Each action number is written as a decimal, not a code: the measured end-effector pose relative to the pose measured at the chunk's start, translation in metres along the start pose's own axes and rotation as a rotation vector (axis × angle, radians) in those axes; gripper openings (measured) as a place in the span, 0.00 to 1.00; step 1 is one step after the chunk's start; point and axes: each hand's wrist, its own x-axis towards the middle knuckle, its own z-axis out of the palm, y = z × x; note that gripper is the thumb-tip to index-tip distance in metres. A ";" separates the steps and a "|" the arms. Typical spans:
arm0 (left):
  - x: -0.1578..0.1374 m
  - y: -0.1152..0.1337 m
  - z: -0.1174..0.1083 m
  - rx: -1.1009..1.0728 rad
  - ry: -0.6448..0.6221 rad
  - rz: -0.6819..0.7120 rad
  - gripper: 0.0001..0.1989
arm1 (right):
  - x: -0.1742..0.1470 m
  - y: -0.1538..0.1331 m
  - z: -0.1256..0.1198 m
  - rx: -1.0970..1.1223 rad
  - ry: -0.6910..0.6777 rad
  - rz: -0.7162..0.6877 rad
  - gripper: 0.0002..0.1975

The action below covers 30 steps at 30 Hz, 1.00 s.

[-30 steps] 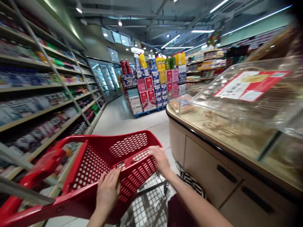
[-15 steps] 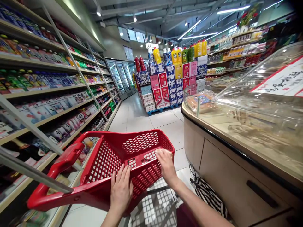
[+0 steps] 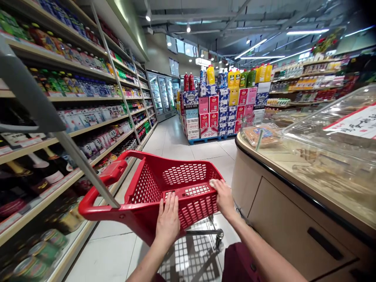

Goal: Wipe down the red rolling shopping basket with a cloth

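Note:
A red plastic shopping cart [image 3: 194, 211] stands sideways in front of me, its perforated basket empty. My left hand [image 3: 169, 219] lies on the near side rim, fingers stretched over the edge and thumb hidden. Farther along that rim, by the basket's right corner, is my right hand [image 3: 225, 197]. Its fingers are bent round a small whitish wad [image 3: 212, 183] that looks like a cloth or tissue; most of it is hidden. The cart's red handle [image 3: 101, 188] points left, with a grey metal bar [image 3: 85, 168] rising past it.
Drink shelves [image 3: 96, 117] line the left side. A counter [image 3: 273, 196] with clear-covered food stands close on the right. Ahead, stacked drink cartons [image 3: 217, 113] sit on a blue pallet [image 3: 205, 140], with glass-door fridges [image 3: 161, 94] behind. A cart wheel [image 3: 219, 237] shows below.
The cart and both hands appear farther right in view, as do the shelves and cartons. My right hand remains at the rim's right end. The striped bag beside the counter is no longer visible.

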 end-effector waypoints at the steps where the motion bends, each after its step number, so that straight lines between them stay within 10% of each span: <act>1: 0.000 0.000 0.000 0.006 -0.008 -0.001 0.28 | -0.001 0.001 -0.001 -0.023 0.038 0.065 0.29; 7: 0.000 0.001 -0.005 0.002 -0.027 -0.003 0.27 | -0.013 -0.013 0.001 0.035 -0.102 -0.254 0.30; 12: 0.002 0.007 -0.008 -0.027 -0.084 -0.001 0.29 | -0.011 0.002 -0.006 -0.063 0.026 0.073 0.30; 18: 0.000 -0.010 -0.025 -0.036 -0.104 -0.007 0.28 | -0.015 -0.023 0.002 0.057 -0.117 -0.242 0.31; 23: -0.010 -0.038 -0.039 0.037 -0.116 -0.130 0.27 | -0.012 -0.024 0.005 -0.024 -0.004 0.057 0.31; 30: -0.013 -0.038 -0.031 0.050 -0.124 -0.103 0.27 | -0.012 -0.053 0.016 0.043 -0.098 -0.205 0.30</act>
